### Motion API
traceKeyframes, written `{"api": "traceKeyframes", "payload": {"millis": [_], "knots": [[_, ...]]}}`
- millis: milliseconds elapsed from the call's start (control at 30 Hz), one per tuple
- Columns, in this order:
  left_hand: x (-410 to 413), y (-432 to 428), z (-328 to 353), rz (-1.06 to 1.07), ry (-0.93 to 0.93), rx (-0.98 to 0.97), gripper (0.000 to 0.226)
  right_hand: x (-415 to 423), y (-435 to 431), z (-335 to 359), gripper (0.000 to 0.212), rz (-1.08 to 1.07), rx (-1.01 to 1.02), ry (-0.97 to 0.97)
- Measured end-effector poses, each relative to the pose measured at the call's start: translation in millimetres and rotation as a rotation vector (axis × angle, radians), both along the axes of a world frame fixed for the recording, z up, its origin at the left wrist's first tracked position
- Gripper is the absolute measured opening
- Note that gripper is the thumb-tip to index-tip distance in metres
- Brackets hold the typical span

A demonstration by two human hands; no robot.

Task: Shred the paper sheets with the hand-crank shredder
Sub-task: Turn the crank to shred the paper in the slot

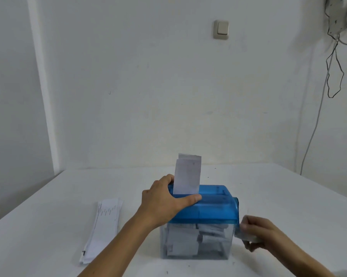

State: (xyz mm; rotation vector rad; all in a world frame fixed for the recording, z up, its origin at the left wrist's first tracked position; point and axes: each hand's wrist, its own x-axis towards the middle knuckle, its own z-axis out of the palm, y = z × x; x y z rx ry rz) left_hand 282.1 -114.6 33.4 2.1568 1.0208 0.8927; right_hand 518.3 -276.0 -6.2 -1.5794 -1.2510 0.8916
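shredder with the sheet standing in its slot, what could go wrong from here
1. The left hand grips the blue lid with its thumb beside the slot; it could get nipped once the right hand turns the crank handle.
2. The paper sheet stands unsupported and looks doubled, so it may skew or jam.
3. The clear bin holds many shreds, which might back up.

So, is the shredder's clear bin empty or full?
Mostly full: white paper shreds show through the clear plastic bin's walls, piled nearly up to the blue plastic lid.
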Motion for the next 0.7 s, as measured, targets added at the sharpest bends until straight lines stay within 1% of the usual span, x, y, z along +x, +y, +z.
{"api": "traceKeyframes", "payload": {"millis": [67,133,233,300,367,400,467,533,600,667,700], "knots": [[0.5,0.7,-0.6,0.005,0.009,-0.001,0.098,-1.1,-16.5,15.5,0.025,0.093,-0.013,-0.172],[0.8,0.7,-0.1,0.004,0.017,-0.006,0.101,-0.8,-26.0,36.7,0.023,0.112,0.033,-0.344],[-0.2,1.5,1.3,-0.024,0.007,-0.039,0.107,0.8,-28.5,75.4,0.024,0.058,0.164,-0.541],[-1.0,2.4,1.2,-0.045,-0.008,-0.056,0.104,3.7,-19.2,95.4,0.02,-0.018,0.257,-0.625],[-1.6,2.4,0.7,-0.048,-0.018,-0.057,0.101,6.6,-1.9,103.1,0.022,-0.092,0.355,-0.587],[-1.5,2.4,0.2,-0.046,-0.019,-0.056,0.101,8.4,9.2,103.2,0.025,-0.122,0.388,-0.534],[-0.6,2.5,-0.8,-0.04,-0.016,-0.059,0.1,12.9,33.2,96.3,0.02,-0.132,0.407,-0.393],[-0.4,2.7,-1.5,-0.037,-0.016,-0.059,0.098,15.9,53.3,82.6,0.012,-0.138,0.381,-0.28],[-1.0,2.6,-1.6,-0.031,-0.018,-0.049,0.098,16.4,66.1,64.4,0.013,-0.168,0.331,-0.224],[-0.6,1.4,-1.4,-0.026,-0.019,-0.035,0.096,14.2,69.3,44.7,0.017,-0.201,0.273,-0.211],[-0.8,1.2,-1.3,-0.022,-0.02,-0.028,0.096,12.8,68.2,35.0,0.018,-0.211,0.242,-0.236]]}}
